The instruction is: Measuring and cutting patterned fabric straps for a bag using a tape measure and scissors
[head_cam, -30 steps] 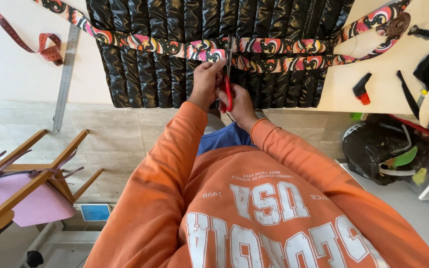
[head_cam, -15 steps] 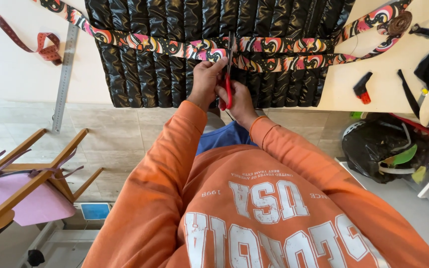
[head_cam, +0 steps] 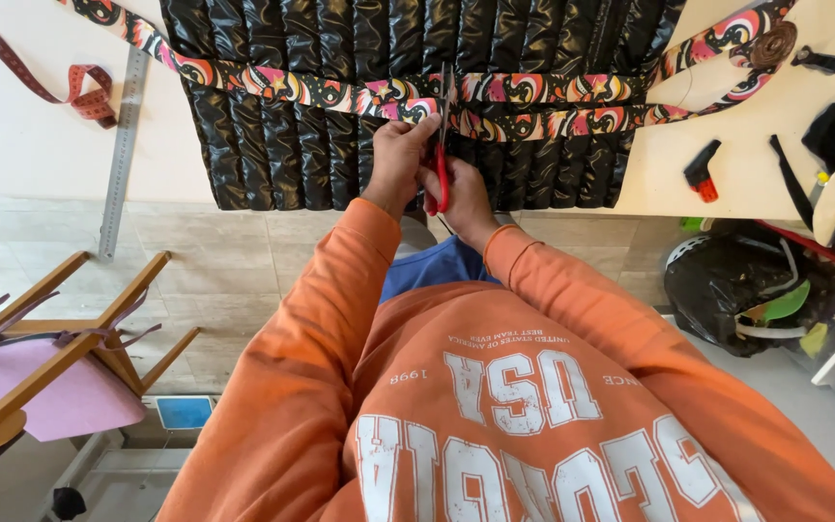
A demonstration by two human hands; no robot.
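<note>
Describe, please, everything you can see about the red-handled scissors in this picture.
The scissors have red handles that look like plastic and slim grey metal blades. They stand nearly upright in the view, handles toward the person and blades pointing away. The right hand grips the handles, so much of them is hidden. The blades lie across the patterned strap, which runs over the shiny black quilted fabric on the table. The left hand pinches the strap just beside the blades. Whether the blades are open cannot be told.
</note>
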